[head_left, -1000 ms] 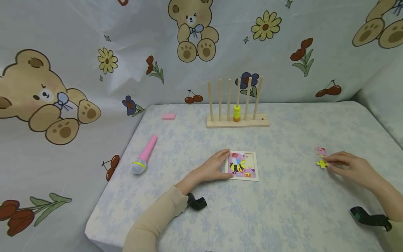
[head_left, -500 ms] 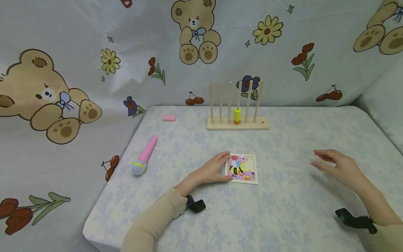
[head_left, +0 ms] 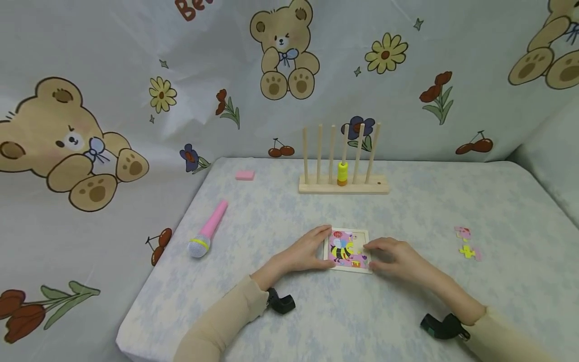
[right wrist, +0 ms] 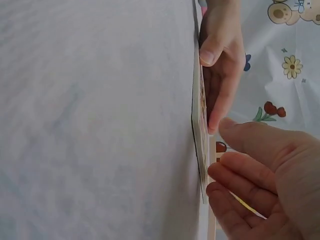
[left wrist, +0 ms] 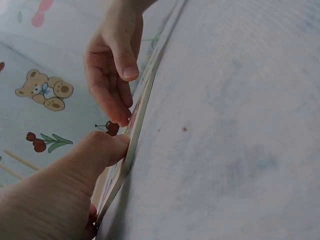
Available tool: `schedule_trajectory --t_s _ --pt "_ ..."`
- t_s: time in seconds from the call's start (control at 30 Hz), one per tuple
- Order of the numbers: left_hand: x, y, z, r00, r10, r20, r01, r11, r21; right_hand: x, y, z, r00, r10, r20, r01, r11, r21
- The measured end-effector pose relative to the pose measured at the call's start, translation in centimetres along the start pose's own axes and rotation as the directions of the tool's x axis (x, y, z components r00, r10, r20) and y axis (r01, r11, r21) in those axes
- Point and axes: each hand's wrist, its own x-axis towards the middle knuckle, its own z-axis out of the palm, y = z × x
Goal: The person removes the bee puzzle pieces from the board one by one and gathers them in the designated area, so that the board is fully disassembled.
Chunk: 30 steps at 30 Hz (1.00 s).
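Note:
A small square puzzle board (head_left: pixel 368 236) with a bee picture lies on the table, part of its right side showing bare wood. My left hand (head_left: pixel 305 250) holds its left side, thumb on the near left corner and fingers along the far left corner. In the left wrist view the thumb of the left hand (left wrist: pixel 75 175) presses on the board's edge. My right hand (head_left: pixel 404 260) is at the board's right edge, fingers loosely bent with thumb and fingertips apart. In the right wrist view no puzzle piece shows in the right hand (right wrist: pixel 270 175).
Loose pink and yellow puzzle pieces (head_left: pixel 467 251) lie to the right. A wooden peg rack (head_left: pixel 316 188) with yellow and orange beads (head_left: pixel 342 173) on one peg stands at the back. A pink toy microphone (head_left: pixel 209 229) and a pink block (head_left: pixel 245 175) lie at left.
My right hand has left the loose pieces and moved left to the board's right edge. The left hand stays on the board. The head view has tilted up slightly.

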Motion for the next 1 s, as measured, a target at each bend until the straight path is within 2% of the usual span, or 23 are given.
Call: schedule_trajectory --t_s 0.13,0.4,0.73,0.9,1.0 --pt "-0.3 0.0 0.2 1.000 -0.004 0.000 0.004 1.000 0.020 0.2 -0.2 0.7 1.000 0.013 0.028 -0.012 1.000 -0.026" --pt "-0.1 0.1 0.0 1.000 0.005 -0.001 -0.004 1.000 0.027 0.4 -0.4 1.2 1.000 -0.020 0.001 0.020 0.999 -0.050" --pt "-0.3 0.4 0.0 1.000 0.002 -0.007 -0.002 1.000 0.026 0.1 -0.7 1.8 0.994 -0.103 -0.028 0.101 0.993 -0.068" --pt "-0.3 0.3 -0.1 1.000 0.010 -0.012 -0.010 1.000 0.030 0.3 -0.9 1.6 0.998 -0.061 0.004 0.061 0.996 -0.071" --pt "-0.3 0.2 -0.1 1.000 0.012 -0.009 -0.012 1.000 0.018 0.5 -1.0 1.4 0.998 -0.062 0.022 0.063 0.996 -0.065"
